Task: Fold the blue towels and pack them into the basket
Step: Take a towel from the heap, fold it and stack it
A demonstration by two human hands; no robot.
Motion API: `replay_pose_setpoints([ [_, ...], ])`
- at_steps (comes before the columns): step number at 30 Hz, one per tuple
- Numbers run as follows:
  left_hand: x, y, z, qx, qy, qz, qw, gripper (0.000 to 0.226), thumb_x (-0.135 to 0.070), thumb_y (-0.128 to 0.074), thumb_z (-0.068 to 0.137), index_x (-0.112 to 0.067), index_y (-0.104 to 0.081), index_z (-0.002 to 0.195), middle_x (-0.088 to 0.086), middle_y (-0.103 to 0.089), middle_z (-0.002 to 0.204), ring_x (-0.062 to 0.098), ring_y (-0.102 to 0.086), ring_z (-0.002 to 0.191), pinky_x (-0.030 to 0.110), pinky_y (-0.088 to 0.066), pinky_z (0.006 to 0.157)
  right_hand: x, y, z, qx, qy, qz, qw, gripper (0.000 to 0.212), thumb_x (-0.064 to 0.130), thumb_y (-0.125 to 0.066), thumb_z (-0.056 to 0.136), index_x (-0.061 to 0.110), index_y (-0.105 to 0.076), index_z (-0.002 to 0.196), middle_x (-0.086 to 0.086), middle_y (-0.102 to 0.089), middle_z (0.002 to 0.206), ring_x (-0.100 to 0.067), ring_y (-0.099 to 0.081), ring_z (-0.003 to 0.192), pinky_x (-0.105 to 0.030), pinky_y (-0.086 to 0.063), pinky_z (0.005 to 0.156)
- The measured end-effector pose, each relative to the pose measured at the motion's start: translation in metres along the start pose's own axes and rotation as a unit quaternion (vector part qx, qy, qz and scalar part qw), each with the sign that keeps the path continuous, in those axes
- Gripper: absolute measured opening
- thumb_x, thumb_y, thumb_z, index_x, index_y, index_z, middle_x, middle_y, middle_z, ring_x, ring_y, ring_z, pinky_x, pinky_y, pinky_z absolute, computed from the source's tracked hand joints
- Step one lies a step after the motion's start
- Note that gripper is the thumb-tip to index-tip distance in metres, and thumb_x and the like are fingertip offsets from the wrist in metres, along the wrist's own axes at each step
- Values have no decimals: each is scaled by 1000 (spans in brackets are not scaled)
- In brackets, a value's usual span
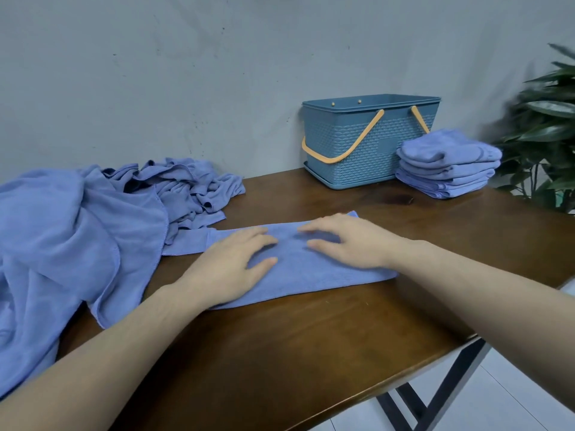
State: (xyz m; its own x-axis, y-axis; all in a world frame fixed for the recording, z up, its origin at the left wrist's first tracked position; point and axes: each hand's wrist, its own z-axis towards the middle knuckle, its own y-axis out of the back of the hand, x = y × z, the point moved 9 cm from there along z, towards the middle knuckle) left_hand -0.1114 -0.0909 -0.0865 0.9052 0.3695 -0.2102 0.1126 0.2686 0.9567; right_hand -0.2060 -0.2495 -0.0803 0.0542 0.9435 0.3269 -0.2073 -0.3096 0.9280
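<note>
A blue towel (298, 275), folded into a long strip, lies flat on the wooden table (280, 353) in the middle. My left hand (231, 265) rests palm-down on its left part, fingers spread. My right hand (345, 241) lies flat on its right part, fingers pointing left. Neither hand grips anything. A heap of unfolded blue towels (93, 219) covers the table's left side. A stack of folded blue towels (448, 164) sits at the back right, next to the blue basket (367, 141) with orange handles, whose inside is hidden from view.
A grey wall runs behind the table. A green plant (547, 129) stands past the table's right end. The table's right edge drops to a white tiled floor (497, 399), with black metal legs below.
</note>
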Motion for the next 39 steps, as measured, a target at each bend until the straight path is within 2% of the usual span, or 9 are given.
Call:
replay_pose_setpoints([
  [3, 13, -17, -5, 90, 45, -41, 994, 51, -58, -37, 102, -45, -35, 151, -22, -16, 164, 1, -13, 151, 28, -13, 123, -7, -19, -3, 86, -29, -11, 996, 46, 50, -39, 106, 39, -45, 150, 25, -39, 155, 3, -26, 145, -11, -12, 113],
  [7, 16, -21, -12, 109, 36, -34, 993, 52, -59, -31, 101, -51, -27, 153, -27, -9, 162, -1, -2, 152, 28, -4, 125, -38, -17, -11, 79, -95, -8, 992, 47, 52, -31, 106, 45, -36, 153, 23, -23, 162, 1, -10, 152, -26, -6, 124],
  [12, 21, -10, -20, 31, 19, -81, 996, 41, -49, -44, 102, -46, -49, 142, -28, -33, 154, -5, -22, 145, 21, -16, 120, -60, 0, -24, -12, -125, 61, 990, 40, 38, -53, 103, 32, -55, 142, 12, -44, 154, -11, -31, 146, -17, -17, 112],
  [16, 25, 3, -26, -67, 11, -144, 987, 21, -31, -55, 101, -42, -67, 114, -30, -57, 125, -9, -48, 122, 12, -33, 104, -91, 25, -42, -106, -225, 36, 968, 34, 50, -69, 86, 36, -62, 116, 7, -61, 118, -21, -49, 122, -38, -41, 107],
  [22, 25, 12, -28, -123, 16, -147, 981, 18, -24, -58, 99, -38, -69, 94, -24, -64, 103, -2, -53, 107, 11, -37, 90, -110, 31, -65, -60, -381, 90, 918, 66, 73, -67, 77, 8, -69, 91, 3, -63, 93, -27, -58, 105, -33, -41, 81],
  [24, 26, 14, -29, -133, 20, -156, 979, 20, -22, -59, 99, -38, -68, 92, -22, -65, 101, 0, -53, 106, 13, -38, 89, -106, 27, -67, -50, -394, 143, 906, 65, 67, -74, 75, 4, -71, 91, -1, -60, 91, -24, -58, 91, -33, -39, 75],
  [29, 28, 14, -29, -138, 24, -162, 977, 20, -23, -59, 98, -38, -68, 89, -22, -64, 100, 2, -54, 105, 17, -40, 89, -84, 22, -61, -8, -391, 153, 908, 35, 44, -81, 79, 11, -75, 86, 0, -66, 93, -17, -58, 85, -29, -43, 70],
  [34, 24, 14, -29, -127, 16, -159, 979, 20, -21, -59, 99, -37, -68, 90, -28, -60, 103, 1, -54, 105, 13, -39, 88, -68, 27, -54, -19, -356, 208, 911, 28, 31, -73, 84, 17, -51, 74, 0, -47, 72, -17, -41, 63, -27, -30, 55],
  [39, 24, 23, -33, -161, 24, -172, 971, 20, -24, -58, 98, -39, -67, 89, -23, -64, 96, 0, -56, 103, 12, -38, 83, -51, 24, -47, -34, -345, 376, 859, 18, 25, -70, 88, 19, -53, 86, -2, -51, 73, -14, -46, 58, -25, -34, 50],
])
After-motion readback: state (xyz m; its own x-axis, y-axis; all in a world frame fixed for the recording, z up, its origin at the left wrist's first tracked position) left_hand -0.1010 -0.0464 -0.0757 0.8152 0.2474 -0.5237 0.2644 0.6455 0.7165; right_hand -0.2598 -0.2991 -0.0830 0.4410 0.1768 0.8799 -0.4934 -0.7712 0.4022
